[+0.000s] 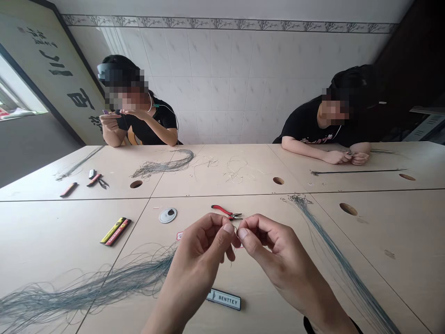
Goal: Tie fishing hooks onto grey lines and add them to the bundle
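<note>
The left hand [204,250] and right hand [274,253] angle inward, fingertips close together, pinching a fine strand [235,228] between them.

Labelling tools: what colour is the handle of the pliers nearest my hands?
The pliers' handle is mostly red, best in the head view.

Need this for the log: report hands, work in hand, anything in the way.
Left hand, right hand pinching, close together. Thin strand held between them. Pliers just beyond, not blocking.
</note>
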`<state>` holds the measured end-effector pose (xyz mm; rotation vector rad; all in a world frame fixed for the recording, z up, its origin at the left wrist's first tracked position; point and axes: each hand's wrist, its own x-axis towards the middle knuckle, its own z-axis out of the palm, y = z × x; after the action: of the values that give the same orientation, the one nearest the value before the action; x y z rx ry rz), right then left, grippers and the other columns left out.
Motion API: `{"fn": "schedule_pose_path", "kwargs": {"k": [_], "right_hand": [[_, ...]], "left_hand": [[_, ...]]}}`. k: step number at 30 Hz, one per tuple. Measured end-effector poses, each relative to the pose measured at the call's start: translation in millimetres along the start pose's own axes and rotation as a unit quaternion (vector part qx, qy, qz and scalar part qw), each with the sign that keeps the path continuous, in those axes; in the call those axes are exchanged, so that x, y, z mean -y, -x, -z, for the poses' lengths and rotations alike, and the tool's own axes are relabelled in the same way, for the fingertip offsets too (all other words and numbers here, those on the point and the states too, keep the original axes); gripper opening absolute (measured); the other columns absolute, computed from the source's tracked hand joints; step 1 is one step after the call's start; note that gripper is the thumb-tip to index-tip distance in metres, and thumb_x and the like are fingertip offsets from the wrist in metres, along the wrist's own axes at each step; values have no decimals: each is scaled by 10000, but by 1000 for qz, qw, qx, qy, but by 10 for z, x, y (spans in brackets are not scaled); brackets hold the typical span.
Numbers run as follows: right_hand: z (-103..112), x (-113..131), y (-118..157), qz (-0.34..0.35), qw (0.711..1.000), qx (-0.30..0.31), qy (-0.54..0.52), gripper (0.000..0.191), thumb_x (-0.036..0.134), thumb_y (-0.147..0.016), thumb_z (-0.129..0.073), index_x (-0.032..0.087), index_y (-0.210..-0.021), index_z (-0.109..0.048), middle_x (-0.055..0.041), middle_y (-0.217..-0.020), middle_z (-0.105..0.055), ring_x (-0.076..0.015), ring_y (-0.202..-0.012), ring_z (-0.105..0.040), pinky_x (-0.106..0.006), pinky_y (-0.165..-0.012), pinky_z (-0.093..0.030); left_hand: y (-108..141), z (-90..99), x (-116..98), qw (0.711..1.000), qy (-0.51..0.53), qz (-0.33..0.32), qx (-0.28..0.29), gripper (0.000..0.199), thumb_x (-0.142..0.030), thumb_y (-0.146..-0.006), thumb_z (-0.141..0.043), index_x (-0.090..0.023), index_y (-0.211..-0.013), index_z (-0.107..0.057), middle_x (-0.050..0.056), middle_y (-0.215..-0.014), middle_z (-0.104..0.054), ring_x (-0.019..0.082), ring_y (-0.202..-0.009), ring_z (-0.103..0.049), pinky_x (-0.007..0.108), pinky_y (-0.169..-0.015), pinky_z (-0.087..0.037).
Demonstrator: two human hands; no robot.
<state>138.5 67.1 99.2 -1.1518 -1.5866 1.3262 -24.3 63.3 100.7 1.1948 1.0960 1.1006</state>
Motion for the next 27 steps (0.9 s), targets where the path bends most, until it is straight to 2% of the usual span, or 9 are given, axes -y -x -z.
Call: {"fn": "schedule_pose_path", "kwargs": {"k": [3,6,8,11,13,15,18,20,27], "right_hand": [[-3,1,0,3,1000,-2,-6,312,448,-1046,-534,219,-865,-644,15,-801,-638,-139,-726,-531,-267,-644,-411],[-8,9,-5,13,1000,10,-21,310,424,-1054,-520,217,-865,-652,-2,-819,-661,-159,-787,-583,-268,-674,-436],[-8,3,-6,15,999,15,-32,317,420,-1059,-506,214,-860,-642,-6,-819,-660,-155,-777,-580,-261,-640,-427],[6,-29,-2,-5,1000,-7,-22,329,456,-1049,-524,213,-851,-625,28,-731,-576,-110,-604,-416,-252,-521,-336],[18,-50,-1,-17,1000,-22,-10,349,496,-1037,-538,213,-853,-629,51,-679,-502,-100,-557,-320,-254,-487,-291],[23,-56,-3,-16,1000,-20,-8,347,513,-1034,-540,216,-894,-652,44,-703,-535,-104,-583,-377,-253,-518,-328],[11,-32,-11,-7,1000,0,-16,306,474,-1042,-539,221,-934,-673,7,-822,-659,-138,-737,-539,-266,-650,-421],[5,-16,-15,-3,1000,2,-15,303,453,-1043,-541,217,-903,-669,0,-830,-671,-152,-774,-565,-273,-680,-436],[145,-79,-30,20,995,-95,-12,344,527,-1012,-570,215,-909,-669,30,-717,-520,-128,-635,-433,-259,-577,-398]], "left_hand": [[-4,-9,0,1000,18,-2,7,302,-449,-972,-633,-186,-824,-651,0,-747,-640,124,-676,-570,243,-643,-462],[-2,-11,-4,1000,22,-7,15,311,-439,-984,-617,-184,-807,-641,0,-721,-627,134,-691,-578,251,-670,-468],[1,-10,-5,1000,20,-7,19,322,-441,-994,-600,-186,-802,-634,-1,-706,-620,136,-695,-576,253,-681,-467],[2,-7,-4,1000,14,-3,14,321,-455,-992,-600,-191,-811,-629,-3,-711,-627,135,-697,-570,253,-693,-468],[2,-4,-2,1000,9,1,7,325,-469,-986,-605,-194,-814,-623,-3,-720,-631,135,-699,-569,256,-702,-472],[3,-3,-2,1000,4,6,3,334,-481,-982,-605,-193,-812,-615,-2,-726,-627,137,-699,-569,261,-704,-475],[7,-3,-4,1000,-4,7,7,339,-487,-979,-604,-189,-817,-614,-2,-725,-612,136,-684,-561,262,-688,-472],[10,-2,-5,1000,-9,3,12,335,-489,-981,-599,-190,-831,-615,-2,-725,-607,139,-685,-562,265,-682,-470],[6,21,-15,1000,-19,-20,-11,309,-462,-991,-590,-205,-821,-601,-9,-723,-611,132,-674,-560,255,-678,-471]]}}
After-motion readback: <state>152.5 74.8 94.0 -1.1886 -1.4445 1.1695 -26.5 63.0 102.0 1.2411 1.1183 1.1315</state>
